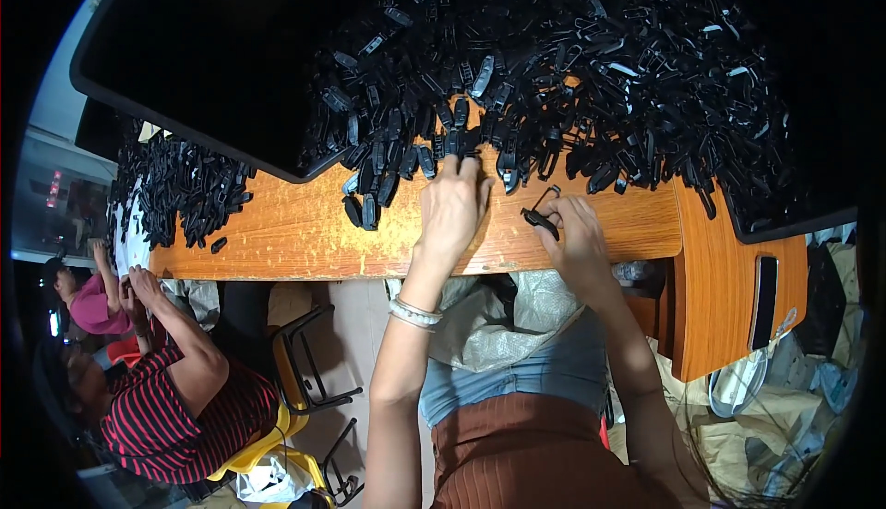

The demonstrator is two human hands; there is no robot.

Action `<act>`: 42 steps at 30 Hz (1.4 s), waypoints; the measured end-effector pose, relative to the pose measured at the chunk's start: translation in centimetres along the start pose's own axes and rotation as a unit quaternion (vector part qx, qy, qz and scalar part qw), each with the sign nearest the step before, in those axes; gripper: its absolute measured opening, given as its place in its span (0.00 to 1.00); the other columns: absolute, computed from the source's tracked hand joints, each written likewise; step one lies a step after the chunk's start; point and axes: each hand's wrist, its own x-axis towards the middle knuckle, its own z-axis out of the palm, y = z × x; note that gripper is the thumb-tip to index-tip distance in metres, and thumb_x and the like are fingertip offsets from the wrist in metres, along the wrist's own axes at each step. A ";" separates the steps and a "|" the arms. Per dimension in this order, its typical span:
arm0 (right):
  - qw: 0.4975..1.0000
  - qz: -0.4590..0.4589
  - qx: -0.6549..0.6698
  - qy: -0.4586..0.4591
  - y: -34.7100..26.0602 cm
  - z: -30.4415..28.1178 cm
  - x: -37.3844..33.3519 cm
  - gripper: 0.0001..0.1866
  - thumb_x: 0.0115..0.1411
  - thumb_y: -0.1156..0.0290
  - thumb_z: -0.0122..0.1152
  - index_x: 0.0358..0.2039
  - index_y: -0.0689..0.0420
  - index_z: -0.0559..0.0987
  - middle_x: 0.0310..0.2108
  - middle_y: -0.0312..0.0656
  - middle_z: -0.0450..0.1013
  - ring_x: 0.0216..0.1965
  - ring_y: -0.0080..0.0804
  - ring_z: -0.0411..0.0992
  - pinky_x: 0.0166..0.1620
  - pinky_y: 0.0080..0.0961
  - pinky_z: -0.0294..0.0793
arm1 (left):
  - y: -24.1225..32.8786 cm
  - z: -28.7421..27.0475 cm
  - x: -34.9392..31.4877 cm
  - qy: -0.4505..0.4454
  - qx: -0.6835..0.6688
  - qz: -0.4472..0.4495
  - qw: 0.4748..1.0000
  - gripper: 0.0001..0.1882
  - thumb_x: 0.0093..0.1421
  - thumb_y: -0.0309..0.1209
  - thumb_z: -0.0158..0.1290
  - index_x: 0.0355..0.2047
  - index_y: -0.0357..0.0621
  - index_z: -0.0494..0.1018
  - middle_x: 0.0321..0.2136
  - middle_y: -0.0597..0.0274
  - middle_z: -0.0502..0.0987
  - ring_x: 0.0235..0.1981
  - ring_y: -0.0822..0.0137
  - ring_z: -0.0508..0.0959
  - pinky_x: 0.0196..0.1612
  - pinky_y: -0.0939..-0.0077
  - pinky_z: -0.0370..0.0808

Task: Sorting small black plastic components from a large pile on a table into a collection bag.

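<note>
A large heap of small black plastic parts (664, 94), shaped like key-fob shells and frames, spreads over the wooden table (305, 223). My left hand (448, 206) reaches to the heap's near edge. Its fingers are stretched forward with the thumb apart, and the fingertips touch a dark part (455, 143). Just right of it, my right hand (580, 234) is closed on a small black plastic part (540, 221) with a thin loop sticking up, held over the table near its front edge. Some loose parts lie left of my left hand, including a dark oblong one (370, 212).
Large black trays (194, 75) border the heap at left and right. A second pile of black parts (189, 177) lies farther left, where a person in a striped shirt (185, 407) sits on a yellow chair. A whitish woven sack (480, 324) covers my lap.
</note>
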 end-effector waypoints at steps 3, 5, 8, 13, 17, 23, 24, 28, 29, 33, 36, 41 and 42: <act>0.997 0.050 0.056 -0.006 -0.1 -0.1 0.2 0.10 0.49 0.82 0.60 0.30 0.63 0.68 0.27 0.42 0.68 0.29 0.31 0.68 0.33 0.25 0.67 | -0.8 -0.1 -1.1 0.032 -0.034 -0.049 0.998 0.07 0.52 0.25 0.55 0.25 0.35 0.68 0.26 0.47 0.71 0.19 0.55 0.75 0.23 0.67 0.73; 0.990 0.103 0.096 -0.017 0.1 -0.1 0.3 0.09 0.50 0.83 0.58 0.30 0.63 0.68 0.24 0.41 0.68 0.26 0.26 0.68 0.30 0.23 0.67 | -0.8 -0.5 -2.5 -0.001 -0.236 -0.204 0.950 0.07 0.52 0.24 0.55 0.25 0.36 0.68 0.22 0.55 0.71 0.18 0.65 0.73 0.22 0.73 0.71; 0.922 0.183 0.332 -0.079 0.4 -0.3 0.5 0.06 0.53 0.82 0.55 0.32 0.64 0.70 0.23 0.37 0.69 0.24 0.21 0.67 0.29 0.20 0.67 | 0.8 -1.2 -4.3 -0.016 -0.448 -0.221 0.866 0.11 0.54 0.22 0.55 0.37 0.34 0.71 0.20 0.66 0.70 0.19 0.77 0.69 0.20 0.84 0.66; 0.901 0.080 0.425 -0.021 -2.0 -0.4 0.1 0.11 0.59 0.76 0.49 0.41 0.66 0.72 0.30 0.42 0.70 0.30 0.21 0.68 0.34 0.19 0.68 | 1.8 -2.0 -6.1 -0.087 -0.476 -0.163 0.860 0.14 0.54 0.20 0.55 0.42 0.29 0.71 0.26 0.64 0.71 0.19 0.79 0.70 0.20 0.87 0.65; 0.954 -0.029 0.293 -0.057 -1.2 -0.4 0.2 0.13 0.59 0.76 0.49 0.44 0.66 0.71 0.31 0.43 0.69 0.32 0.25 0.68 0.36 0.20 0.67 | 2.1 -2.6 -6.2 -0.065 -0.470 -0.140 0.869 0.14 0.54 0.20 0.55 0.42 0.29 0.72 0.27 0.64 0.70 0.20 0.79 0.70 0.20 0.88 0.66; 0.965 -0.059 0.238 -0.089 -1.5 -1.1 -0.2 0.14 0.59 0.77 0.49 0.46 0.65 0.71 0.30 0.46 0.68 0.29 0.32 0.68 0.32 0.23 0.65 | 2.9 -3.6 -5.8 -0.023 -0.493 -0.134 0.859 0.12 0.53 0.20 0.56 0.39 0.31 0.75 0.26 0.65 0.70 0.21 0.78 0.71 0.22 0.88 0.67; 0.973 -0.085 0.201 -0.075 -1.3 -0.8 -0.6 0.14 0.58 0.78 0.50 0.46 0.65 0.70 0.31 0.48 0.67 0.31 0.38 0.68 0.34 0.28 0.66 | 2.9 -3.9 -5.7 -0.021 -0.463 -0.111 0.879 0.11 0.53 0.20 0.56 0.38 0.30 0.75 0.26 0.63 0.72 0.22 0.77 0.71 0.23 0.87 0.67; 0.981 -0.145 0.123 -0.042 -2.1 -1.0 -0.5 0.17 0.56 0.79 0.53 0.47 0.64 0.69 0.34 0.50 0.67 0.34 0.47 0.67 0.37 0.34 0.68 | 3.1 -3.9 -5.7 -0.007 -0.451 -0.099 0.887 0.09 0.53 0.19 0.55 0.36 0.29 0.76 0.25 0.62 0.74 0.22 0.77 0.72 0.22 0.87 0.67; 0.981 -0.146 0.124 -0.042 -2.3 -0.9 -0.6 0.17 0.56 0.79 0.53 0.47 0.64 0.69 0.34 0.50 0.67 0.34 0.47 0.67 0.37 0.34 0.68 | 3.4 -3.9 -5.8 -0.007 -0.450 -0.100 0.887 0.09 0.53 0.19 0.55 0.36 0.29 0.76 0.25 0.62 0.74 0.22 0.77 0.72 0.22 0.87 0.67; 0.980 -0.122 0.154 -0.009 -3.2 0.3 -1.5 0.18 0.54 0.82 0.54 0.47 0.65 0.71 0.38 0.49 0.67 0.36 0.39 0.69 0.38 0.29 0.69 | 5.0 -3.0 -6.4 -0.020 -0.560 -0.224 0.798 0.12 0.54 0.21 0.55 0.39 0.28 0.74 0.28 0.59 0.75 0.21 0.76 0.72 0.22 0.88 0.68; 0.969 -0.072 0.235 -0.003 -3.4 0.1 -1.8 0.19 0.53 0.83 0.55 0.48 0.65 0.72 0.41 0.46 0.66 0.37 0.32 0.69 0.39 0.23 0.69 | 4.4 -2.9 -6.2 0.024 -0.470 -0.151 0.869 0.13 0.55 0.22 0.54 0.41 0.30 0.74 0.32 0.57 0.76 0.24 0.75 0.74 0.26 0.87 0.70; 0.859 0.060 0.502 -0.079 -2.8 0.0 -2.8 0.16 0.52 0.82 0.58 0.44 0.64 0.75 0.37 0.40 0.68 0.38 0.24 0.68 0.40 0.19 0.68 | 3.5 -3.7 -7.5 -0.047 -0.650 -0.235 0.721 0.13 0.55 0.23 0.54 0.39 0.27 0.74 0.30 0.54 0.76 0.23 0.70 0.74 0.27 0.82 0.72; 0.867 0.066 0.488 -0.070 -2.9 -0.1 -2.8 0.13 0.51 0.83 0.59 0.39 0.65 0.77 0.33 0.39 0.68 0.33 0.23 0.69 0.37 0.19 0.69 | 3.4 -3.5 -7.7 -0.052 -0.697 -0.241 0.673 0.13 0.55 0.25 0.54 0.38 0.27 0.74 0.30 0.54 0.76 0.22 0.70 0.74 0.27 0.81 0.72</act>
